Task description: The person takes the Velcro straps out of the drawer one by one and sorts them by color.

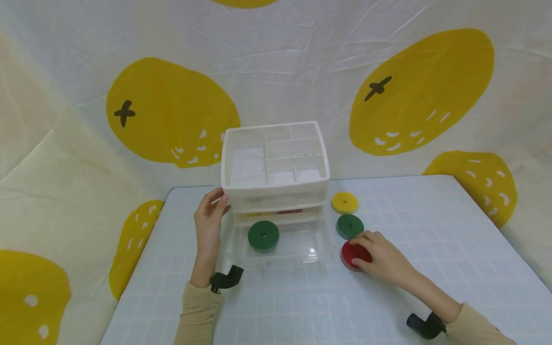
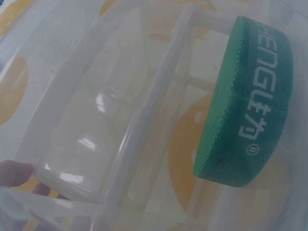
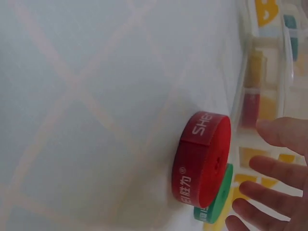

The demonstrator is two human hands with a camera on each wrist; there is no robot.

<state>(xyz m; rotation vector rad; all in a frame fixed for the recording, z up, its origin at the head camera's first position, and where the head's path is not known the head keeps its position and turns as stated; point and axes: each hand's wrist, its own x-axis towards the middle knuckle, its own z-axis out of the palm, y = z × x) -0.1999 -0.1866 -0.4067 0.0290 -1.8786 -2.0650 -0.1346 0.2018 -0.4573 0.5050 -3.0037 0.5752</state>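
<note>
A white drawer box (image 1: 276,194) has a clear lower drawer (image 1: 297,242) pulled out at its front. Inside that drawer lies a green tape roll (image 1: 263,236), its printed side large in the left wrist view. My left hand (image 1: 210,215) rests against the box's left side, thumb toward the front. On the table to the right, a red tape roll (image 3: 202,159) sits nearest my right hand (image 1: 379,254). The fingers arch over this roll in the head view; in the right wrist view they are spread beside it, with nothing between them.
Behind the red roll lie a second green roll (image 1: 350,226) and a yellow roll (image 1: 345,202), in a line along the box's right side. Divided compartments (image 1: 293,148) form the box's top. A patterned cloth (image 1: 293,76) hangs behind the table (image 1: 293,306).
</note>
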